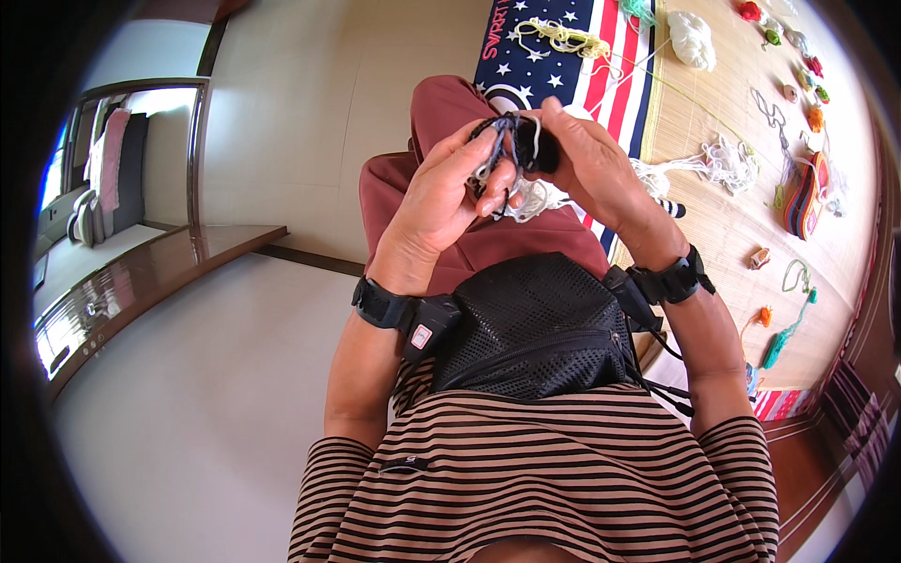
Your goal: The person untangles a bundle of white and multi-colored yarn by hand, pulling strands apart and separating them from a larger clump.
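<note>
Both hands are raised close together above the lap. My left hand [450, 179] has strands of black, grey-blue and white yarn [503, 141] looped over and between its fingers. A small dark ball of yarn [538, 144] lies in the curled fingers of my right hand [595, 162], touching the strands. Loose white yarn [538, 200] hangs just below the hands over the dark red trousers. The fingertips of the right hand are partly hidden behind the dark yarn.
A star-and-stripe cloth [542, 74] with tangled yellow yarn [563, 39] lies on a woven mat [676, 105]. On the mat are a white yarn skein [691, 41], more white yarn [728, 165], a striped shoe sole [807, 197] and several small coloured yarn pieces. A black mesh bag [535, 324] rests at the waist.
</note>
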Tool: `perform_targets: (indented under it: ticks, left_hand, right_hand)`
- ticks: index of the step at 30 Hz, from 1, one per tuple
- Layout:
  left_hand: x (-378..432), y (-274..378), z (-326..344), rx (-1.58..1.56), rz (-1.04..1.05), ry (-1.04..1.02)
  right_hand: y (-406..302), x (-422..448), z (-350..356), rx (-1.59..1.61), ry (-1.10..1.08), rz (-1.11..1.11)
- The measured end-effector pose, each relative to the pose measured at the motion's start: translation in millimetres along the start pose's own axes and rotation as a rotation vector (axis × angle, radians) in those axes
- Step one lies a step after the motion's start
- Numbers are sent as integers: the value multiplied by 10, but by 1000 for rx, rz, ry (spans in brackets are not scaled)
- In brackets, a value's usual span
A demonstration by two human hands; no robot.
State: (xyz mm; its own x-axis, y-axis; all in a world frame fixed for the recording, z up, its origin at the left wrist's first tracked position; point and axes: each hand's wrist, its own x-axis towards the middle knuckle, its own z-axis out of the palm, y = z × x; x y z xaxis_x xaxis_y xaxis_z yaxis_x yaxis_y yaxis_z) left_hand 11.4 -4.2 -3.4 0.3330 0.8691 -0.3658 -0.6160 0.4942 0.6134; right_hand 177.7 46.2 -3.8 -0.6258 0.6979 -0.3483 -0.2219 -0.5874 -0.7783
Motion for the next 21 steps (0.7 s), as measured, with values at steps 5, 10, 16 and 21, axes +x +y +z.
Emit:
perform_targets:
  ticks: [5,10,16,21]
  left_hand:
    - [9,-1,-10,87,-25,25]
    - [-6,12,24,70,-12,32]
    - [14,5,8,18,41,48]
    - [43,-3,3,-61,36,115]
  right_hand:
    - [-29,-27,-8,-169,-138,-46]
    - [8,0,-101,-236,5,-30]
    - [-20,-22,-114,-84,-1,-65]
    - [-67,-70,-25,185,-16,-61]
